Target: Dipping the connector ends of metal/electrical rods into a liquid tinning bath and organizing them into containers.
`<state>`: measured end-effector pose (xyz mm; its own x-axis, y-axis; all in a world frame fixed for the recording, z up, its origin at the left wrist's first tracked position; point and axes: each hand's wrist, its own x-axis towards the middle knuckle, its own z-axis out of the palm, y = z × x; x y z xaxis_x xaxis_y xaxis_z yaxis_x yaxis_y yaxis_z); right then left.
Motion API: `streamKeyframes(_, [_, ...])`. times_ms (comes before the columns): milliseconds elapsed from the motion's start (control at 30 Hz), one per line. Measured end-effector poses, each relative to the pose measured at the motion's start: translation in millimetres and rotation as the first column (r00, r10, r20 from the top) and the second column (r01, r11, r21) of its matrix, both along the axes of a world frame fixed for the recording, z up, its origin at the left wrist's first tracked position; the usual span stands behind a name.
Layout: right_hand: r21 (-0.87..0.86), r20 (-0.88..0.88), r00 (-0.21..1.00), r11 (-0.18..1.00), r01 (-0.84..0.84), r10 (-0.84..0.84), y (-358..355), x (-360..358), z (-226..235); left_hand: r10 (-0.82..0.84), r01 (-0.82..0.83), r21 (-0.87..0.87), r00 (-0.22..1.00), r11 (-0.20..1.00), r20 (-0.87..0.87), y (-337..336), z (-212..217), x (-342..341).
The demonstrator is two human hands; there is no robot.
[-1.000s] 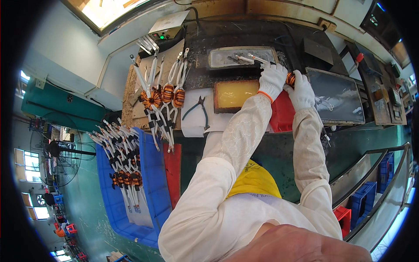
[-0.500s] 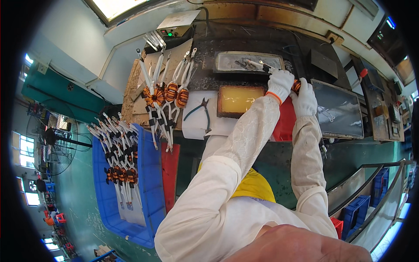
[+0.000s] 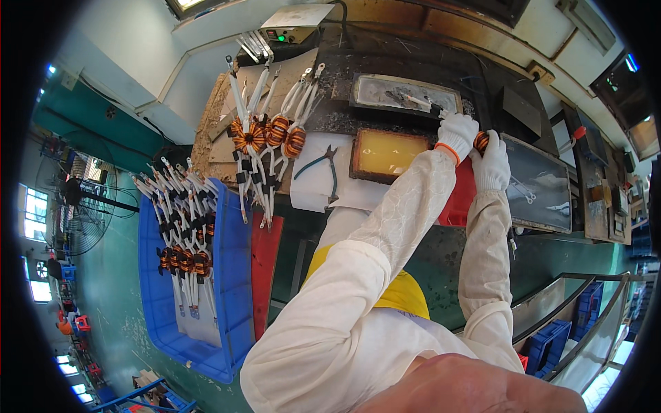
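Both my hands wear white gloves. My left hand (image 3: 457, 134) is closed around the white cable lead (image 3: 418, 101) of a coil. The lead's far end reaches over a rectangular pan of grey, metallic-looking material (image 3: 375, 93); I cannot tell whether it touches the surface. Beside it, my right hand (image 3: 491, 168) grips the copper-wound ring coil (image 3: 481, 142), mostly hidden by the gloves. Just left of my forearm is a pan of yellow, liquid-looking material (image 3: 385, 151). Under my wrists lies a red sheet (image 3: 456, 196).
Several copper coils with white leads (image 3: 248, 136) lie at the bench's left. Blue-handled cutters (image 3: 329, 168) rest on white paper. A blue crate (image 3: 234, 275) of similar coils stands lower left. Right of my hands sits a dark-grey tray (image 3: 544, 162); a control box (image 3: 289, 31) stands behind.
The whole view has shifted and tilted slightly. The lead's end sits a little farther left over the grey pan. Both hands keep their hold.
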<state>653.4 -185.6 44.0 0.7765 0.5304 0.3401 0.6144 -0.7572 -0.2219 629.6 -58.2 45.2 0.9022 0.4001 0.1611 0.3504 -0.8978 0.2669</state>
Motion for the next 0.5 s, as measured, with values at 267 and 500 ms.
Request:
streamKeyframes(267, [-0.023, 0.002, 1.000, 1.000, 0.013, -0.013, 3.5, -2.2, 5.0, -0.011, 0.008, -0.069, 0.999, 0.998, -0.041, 6.3, 0.1, 0.4])
streamKeyframes(500, [-0.068, -0.006, 0.999, 0.996, 0.050, -0.050, 7.1, -3.6, 7.9, 0.018, -0.017, -0.030, 0.999, 0.999, 0.041, 7.0, -3.9, -1.1])
